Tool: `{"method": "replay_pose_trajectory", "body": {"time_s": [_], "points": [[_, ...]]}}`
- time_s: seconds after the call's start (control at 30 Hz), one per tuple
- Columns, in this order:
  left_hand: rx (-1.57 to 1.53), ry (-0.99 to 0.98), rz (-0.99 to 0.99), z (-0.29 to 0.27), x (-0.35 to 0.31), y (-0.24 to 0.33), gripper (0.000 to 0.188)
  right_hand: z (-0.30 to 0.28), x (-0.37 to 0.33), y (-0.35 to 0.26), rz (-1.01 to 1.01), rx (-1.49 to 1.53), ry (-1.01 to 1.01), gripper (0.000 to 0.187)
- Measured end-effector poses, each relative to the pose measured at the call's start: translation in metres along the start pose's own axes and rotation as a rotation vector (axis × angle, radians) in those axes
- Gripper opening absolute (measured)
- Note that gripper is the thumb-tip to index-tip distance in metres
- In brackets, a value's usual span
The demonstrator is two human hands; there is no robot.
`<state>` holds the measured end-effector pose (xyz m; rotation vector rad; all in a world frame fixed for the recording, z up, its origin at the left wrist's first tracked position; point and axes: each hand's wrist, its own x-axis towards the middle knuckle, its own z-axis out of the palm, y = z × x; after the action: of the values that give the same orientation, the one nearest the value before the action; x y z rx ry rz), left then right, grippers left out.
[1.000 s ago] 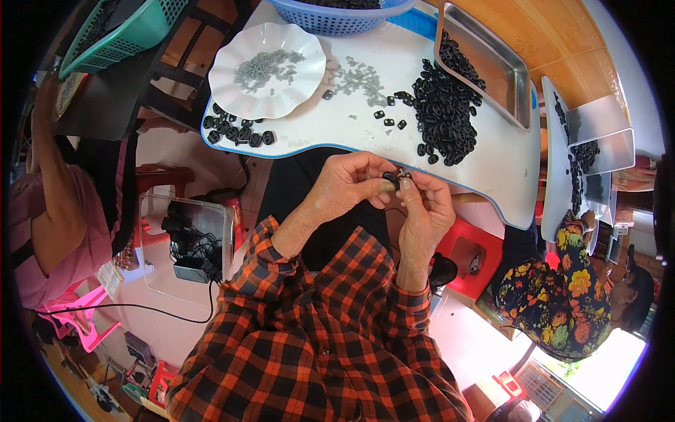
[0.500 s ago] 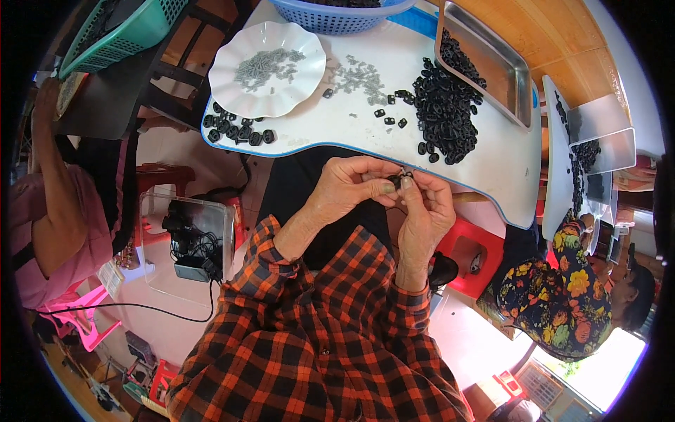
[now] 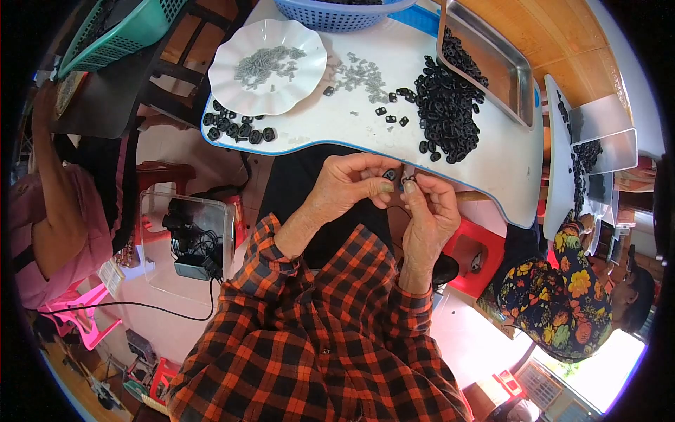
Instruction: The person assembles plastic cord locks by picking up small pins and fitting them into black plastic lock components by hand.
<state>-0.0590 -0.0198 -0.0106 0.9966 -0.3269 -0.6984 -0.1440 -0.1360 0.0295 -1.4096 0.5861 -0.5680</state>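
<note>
Pinched between the thumb and fingers of my left hand (image 3: 349, 184) is a small black oval plastic piece (image 3: 389, 174) with holes. My right hand (image 3: 430, 209) grips another small black plastic piece (image 3: 408, 181), mostly covered by the fingertips. Both hands are closed just in front of the table's near edge, with a narrow gap between the two pieces. On the white table (image 3: 344, 126) lies a large heap of black pieces (image 3: 450, 116) to the right. Small grey parts (image 3: 358, 76) are scattered in the middle, with more grey parts (image 3: 267, 67) in a white scalloped plate (image 3: 228, 46).
Several black pieces (image 3: 235, 128) lie near the table's left corner. A blue basket (image 3: 330, 17) and a metal tray (image 3: 517, 91) stand at the far side. Co-workers sit left, in a pink top (image 3: 63, 225), and right, in a flowered top (image 3: 562, 295). A red stool (image 3: 485, 260) is at the right.
My hands have drawn slightly apart, the right one shifting a little to the right. The two black pieces, close together before, now show separately.
</note>
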Motion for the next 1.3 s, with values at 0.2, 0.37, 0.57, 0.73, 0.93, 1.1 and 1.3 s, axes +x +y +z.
{"method": "replay_pose_trajectory", "body": {"time_s": [0.2, 0.37, 0.57, 0.73, 0.93, 1.1, 1.3], "points": [[-0.194, -0.033, 0.001, -0.0034, 0.0014, -0.0022, 0.030, 0.0043, -0.0063, -0.0071, 0.041, 0.007, -0.059, 0.015], [-0.253, -0.059, 0.008, -0.0054, 0.0009, -0.0008, 0.032, 0.0019, -0.0069, -0.0065, 0.058, -0.015, -0.105, 0.015], [-0.216, -0.019, -0.010, -0.0034, -0.0004, -0.0007, 0.031, 0.0013, -0.0071, -0.0030, 0.017, -0.099, -0.090, 0.014], [-0.212, -0.027, -0.003, -0.0029, 0.0004, 0.0012, 0.031, 0.0023, -0.0071, -0.0062, 0.023, -0.123, -0.073, 0.014], [-0.172, -0.026, 0.003, -0.0040, 0.0003, 0.0014, 0.031, 0.0036, -0.0062, -0.0066, 0.033, -0.100, -0.078, 0.013], [-0.078, -0.042, 0.026, -0.0061, -0.0004, 0.0026, 0.031, 0.0004, -0.0044, -0.0036, 0.027, -0.146, -0.083, 0.013], [0.058, -0.029, 0.037, -0.0078, -0.0010, 0.0028, 0.032, 0.0022, -0.0041, -0.0049, 0.015, -0.175, -0.081, 0.013]]}}
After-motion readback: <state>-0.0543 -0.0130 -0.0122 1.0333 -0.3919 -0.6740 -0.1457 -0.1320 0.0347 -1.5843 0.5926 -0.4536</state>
